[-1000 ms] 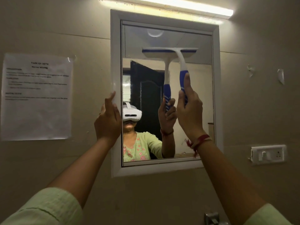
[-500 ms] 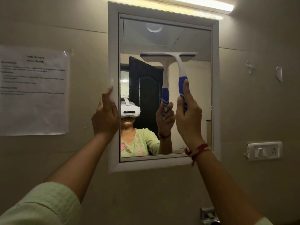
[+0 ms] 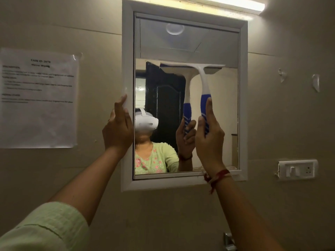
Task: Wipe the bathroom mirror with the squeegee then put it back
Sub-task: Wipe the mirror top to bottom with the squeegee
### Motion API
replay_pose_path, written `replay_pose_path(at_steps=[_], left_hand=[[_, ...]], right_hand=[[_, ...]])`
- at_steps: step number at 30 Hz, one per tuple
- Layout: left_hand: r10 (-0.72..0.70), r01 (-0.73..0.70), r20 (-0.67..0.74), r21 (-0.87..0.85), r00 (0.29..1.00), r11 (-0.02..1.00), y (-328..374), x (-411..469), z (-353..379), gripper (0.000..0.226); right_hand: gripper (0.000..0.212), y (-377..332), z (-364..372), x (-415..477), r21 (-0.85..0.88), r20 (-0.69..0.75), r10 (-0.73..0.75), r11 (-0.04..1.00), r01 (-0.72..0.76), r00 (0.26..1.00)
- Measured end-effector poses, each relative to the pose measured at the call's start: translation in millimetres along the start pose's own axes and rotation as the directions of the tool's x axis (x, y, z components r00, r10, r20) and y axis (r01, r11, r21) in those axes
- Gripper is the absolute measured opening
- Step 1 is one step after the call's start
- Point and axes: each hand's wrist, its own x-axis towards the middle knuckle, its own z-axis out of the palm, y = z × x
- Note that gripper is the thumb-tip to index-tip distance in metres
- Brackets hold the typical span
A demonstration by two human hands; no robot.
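Our right grip [image 3: 208, 140] curls round the squeegee [image 3: 204, 82] handle. Its blade lies sideways above, on the mirror [image 3: 217, 42]. Our left grip [image 3: 117, 129] holds the frame [image 3: 126, 51].

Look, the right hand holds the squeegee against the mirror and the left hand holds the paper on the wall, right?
Not quite. In the head view the left hand holds the white frame of the mirror, not the paper beside it. The right hand does hold the squeegee against the mirror.
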Motion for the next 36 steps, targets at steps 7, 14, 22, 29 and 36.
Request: replay_pose_path(at_steps=[7,14,22,29,36], left_hand=[[-0.005,0.005,0.002,0.002,1.000,1.000,0.8,-0.3,-0.6,0.034],[0.003,-0.003,-0.006,0.020,1.000,1.000,0.1,0.0,-0.7,0.034],[-0.003,0.003,-0.012,0.023,1.000,1.000,1.2,-0.4,-0.8,0.033],[-0.001,0.001,-0.011,0.006,1.000,1.000,1.0,-0.9,-0.6,0.035],[0.011,-0.011,-0.025,0.005,1.000,1.000,0.1,-0.3,-0.4,0.033]], right_hand=[[0.053,15.5,-17.4,-57.0,0.043,0.090,0.006,0.999,-0.010,0.996],[0.054,10.5,-11.0,-19.5,0.030,0.026,-0.008,1.000,0.007,1.000],[0.055,18.3,-29.0,-74.6,0.036,0.103,-0.013,0.999,0.009,0.995],[0.055,8.2,-11.5,-10.6,-0.016,0.025,-0.016,1.000,0.016,1.000],[0.055,17.2,-26.1,-99.7,0.016,0.133,0.038,0.999,-0.040,0.990]])
